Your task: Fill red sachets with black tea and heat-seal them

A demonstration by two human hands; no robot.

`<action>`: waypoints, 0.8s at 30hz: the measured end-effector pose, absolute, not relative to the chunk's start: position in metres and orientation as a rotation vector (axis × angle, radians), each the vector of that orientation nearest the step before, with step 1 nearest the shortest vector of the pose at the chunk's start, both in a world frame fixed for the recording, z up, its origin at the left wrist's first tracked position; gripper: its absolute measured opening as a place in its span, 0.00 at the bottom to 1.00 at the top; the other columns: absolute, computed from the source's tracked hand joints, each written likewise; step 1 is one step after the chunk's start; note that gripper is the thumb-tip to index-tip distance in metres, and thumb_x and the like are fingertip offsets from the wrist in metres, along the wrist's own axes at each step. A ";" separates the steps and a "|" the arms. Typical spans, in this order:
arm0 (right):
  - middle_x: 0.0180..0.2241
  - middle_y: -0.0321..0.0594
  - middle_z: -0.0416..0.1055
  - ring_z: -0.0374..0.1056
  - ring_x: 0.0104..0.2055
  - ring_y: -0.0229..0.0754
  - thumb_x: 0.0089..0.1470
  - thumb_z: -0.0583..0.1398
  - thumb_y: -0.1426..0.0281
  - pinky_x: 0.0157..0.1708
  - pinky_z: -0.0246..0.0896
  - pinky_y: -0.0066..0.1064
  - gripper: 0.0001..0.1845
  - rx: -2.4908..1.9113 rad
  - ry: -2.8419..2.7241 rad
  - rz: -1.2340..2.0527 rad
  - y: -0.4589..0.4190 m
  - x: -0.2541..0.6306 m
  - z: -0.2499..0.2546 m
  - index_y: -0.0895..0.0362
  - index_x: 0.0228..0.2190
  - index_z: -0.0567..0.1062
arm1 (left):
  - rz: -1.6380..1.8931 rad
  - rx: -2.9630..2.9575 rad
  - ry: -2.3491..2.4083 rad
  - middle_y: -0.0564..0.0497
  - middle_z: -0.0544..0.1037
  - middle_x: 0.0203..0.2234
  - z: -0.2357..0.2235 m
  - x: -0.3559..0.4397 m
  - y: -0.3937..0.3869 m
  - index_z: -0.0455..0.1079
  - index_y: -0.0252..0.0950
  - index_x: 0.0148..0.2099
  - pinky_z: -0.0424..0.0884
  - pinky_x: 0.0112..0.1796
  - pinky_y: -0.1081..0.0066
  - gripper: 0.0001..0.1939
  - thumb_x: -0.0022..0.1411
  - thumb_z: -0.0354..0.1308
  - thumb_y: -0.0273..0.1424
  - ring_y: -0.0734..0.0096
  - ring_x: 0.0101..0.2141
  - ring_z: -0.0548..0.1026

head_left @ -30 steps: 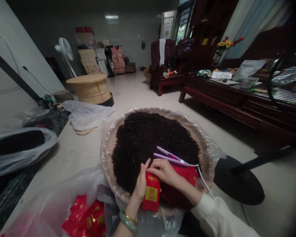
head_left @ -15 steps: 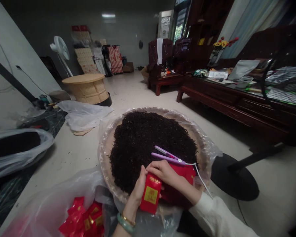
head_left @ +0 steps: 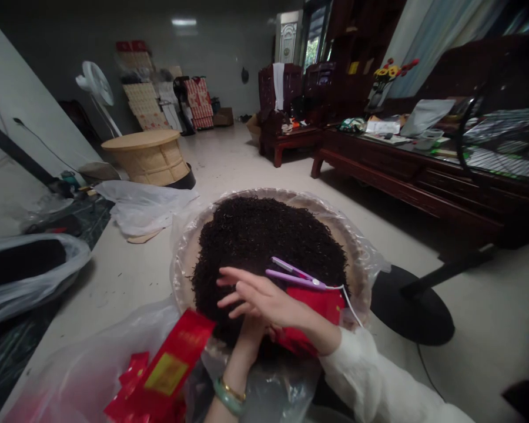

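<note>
My right hand (head_left: 262, 296) is open, fingers spread, over the near part of a heap of dark, thin-stranded leaves that look like tea (head_left: 264, 235). Beneath it my left hand (head_left: 253, 329) reaches toward some red packets (head_left: 320, 305) on the tray's near right side; its fingers are mostly hidden. Apart from both hands, a red packet with a gold label (head_left: 166, 373) is tilted and blurred above the clear plastic bag at lower left. On the red packets lies a purple hair straightener (head_left: 297, 279) with its jaws apart and a white cord.
The round tray (head_left: 186, 258) is lined with clear plastic. More red packets (head_left: 134, 367) lie in the clear bag (head_left: 92, 346). A black stand base (head_left: 412, 305) is at right, a dark wooden table (head_left: 401, 170) behind it. Another bag of dark leaves (head_left: 77, 258) is at left.
The red packet has left my hands and is now over the bag at lower left. My right hand has moved left and spread its fingers; my left hand has gone under it.
</note>
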State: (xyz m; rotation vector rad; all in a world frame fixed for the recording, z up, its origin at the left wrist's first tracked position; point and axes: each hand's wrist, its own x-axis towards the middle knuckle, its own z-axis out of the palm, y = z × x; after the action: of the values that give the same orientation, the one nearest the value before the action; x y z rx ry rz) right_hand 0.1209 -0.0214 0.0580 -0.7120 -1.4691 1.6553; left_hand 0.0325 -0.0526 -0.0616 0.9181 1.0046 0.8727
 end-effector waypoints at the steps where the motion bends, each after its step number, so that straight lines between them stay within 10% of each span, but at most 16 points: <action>1: 0.51 0.44 0.69 0.71 0.43 0.43 0.54 0.56 0.47 0.38 0.69 0.33 0.30 -0.693 -1.423 1.693 -0.019 0.123 0.058 0.52 0.51 0.69 | 0.793 1.049 1.048 0.52 0.72 0.13 -0.057 0.036 -0.054 0.75 0.34 0.32 0.63 0.20 0.73 0.12 0.54 0.58 0.38 0.69 0.17 0.69; 9: 0.27 0.41 0.76 0.71 0.31 0.43 0.57 0.55 0.55 0.35 0.63 0.33 0.21 -1.351 -1.862 1.167 0.005 0.211 0.014 0.58 0.29 0.78 | 0.499 1.898 1.160 0.51 0.79 0.32 -0.014 0.045 -0.065 0.77 0.38 0.41 0.67 0.35 0.68 0.14 0.48 0.66 0.30 0.66 0.32 0.72; 24: 0.29 0.42 0.78 0.68 0.30 0.41 0.58 0.53 0.63 0.31 0.59 0.29 0.17 -1.427 -1.915 1.017 -0.003 0.236 -0.009 0.59 0.29 0.78 | 0.330 2.392 1.201 0.48 0.72 0.41 -0.008 0.096 -0.074 0.75 0.42 0.46 0.70 0.43 0.60 0.13 0.57 0.62 0.37 0.58 0.43 0.68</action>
State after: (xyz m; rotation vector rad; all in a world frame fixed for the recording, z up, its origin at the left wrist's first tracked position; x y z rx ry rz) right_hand 0.2356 -0.0027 -0.0090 -1.4272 -1.9149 1.0167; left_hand 0.0961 -0.0735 -0.0078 2.3917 1.2015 0.3298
